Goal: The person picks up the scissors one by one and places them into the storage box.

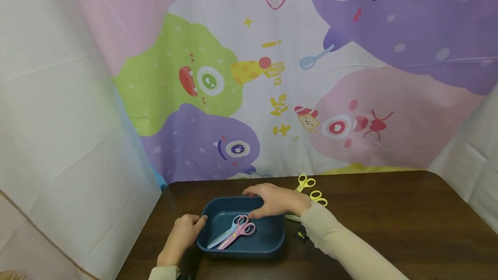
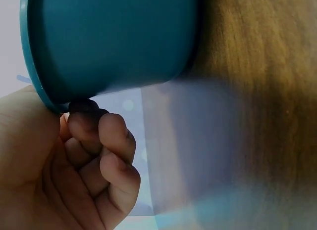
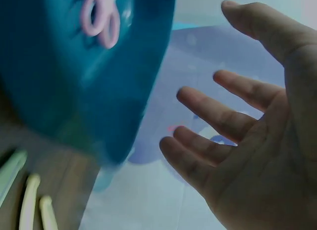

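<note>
A dark blue rectangular container stands on the table with blue scissors and pink scissors lying inside, the pink pair partly over the blue. At the container's left rim, my left hand pinches the edge, thumb on top and fingers curled beneath, as the left wrist view shows. Over the container's back right part hovers my right hand, its fingers spread and holding nothing. In the right wrist view the palm of that right hand is bare, apart from the container.
Yellow scissors and a second yellow pair lie right of the container, partly behind the right wrist. A pale green tip and a small black object are nearby. The brown table meets a cartoon-printed curtain at its back edge.
</note>
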Demonstrator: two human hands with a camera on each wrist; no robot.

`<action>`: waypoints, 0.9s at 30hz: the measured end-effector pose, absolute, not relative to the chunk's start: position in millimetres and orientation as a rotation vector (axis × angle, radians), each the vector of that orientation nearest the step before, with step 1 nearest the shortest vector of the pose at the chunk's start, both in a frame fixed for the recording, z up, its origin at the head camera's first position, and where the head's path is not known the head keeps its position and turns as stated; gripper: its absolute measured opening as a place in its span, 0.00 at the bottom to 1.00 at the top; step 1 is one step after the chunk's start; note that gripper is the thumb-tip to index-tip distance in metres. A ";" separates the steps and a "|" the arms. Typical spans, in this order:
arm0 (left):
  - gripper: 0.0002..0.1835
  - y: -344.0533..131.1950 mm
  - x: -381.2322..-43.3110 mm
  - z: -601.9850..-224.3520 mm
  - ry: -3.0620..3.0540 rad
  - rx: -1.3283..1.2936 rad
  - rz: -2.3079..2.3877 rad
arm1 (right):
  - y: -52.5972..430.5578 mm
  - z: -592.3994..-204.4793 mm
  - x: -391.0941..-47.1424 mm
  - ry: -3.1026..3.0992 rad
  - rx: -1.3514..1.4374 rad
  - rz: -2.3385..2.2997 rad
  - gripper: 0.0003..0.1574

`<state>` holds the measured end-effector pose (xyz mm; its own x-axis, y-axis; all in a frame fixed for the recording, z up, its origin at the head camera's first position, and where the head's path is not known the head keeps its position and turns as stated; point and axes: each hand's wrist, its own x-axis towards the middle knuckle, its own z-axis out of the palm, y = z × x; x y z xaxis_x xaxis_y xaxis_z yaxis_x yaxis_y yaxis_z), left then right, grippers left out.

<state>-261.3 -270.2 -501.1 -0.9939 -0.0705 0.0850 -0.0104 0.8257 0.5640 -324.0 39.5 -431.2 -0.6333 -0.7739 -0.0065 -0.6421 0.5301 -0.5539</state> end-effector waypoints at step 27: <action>0.26 -268.6 -260.8 -501.5 -2.907 0.087 -0.905 | 131.5 -444.2 -310.1 2.760 -1.160 -0.783 0.58</action>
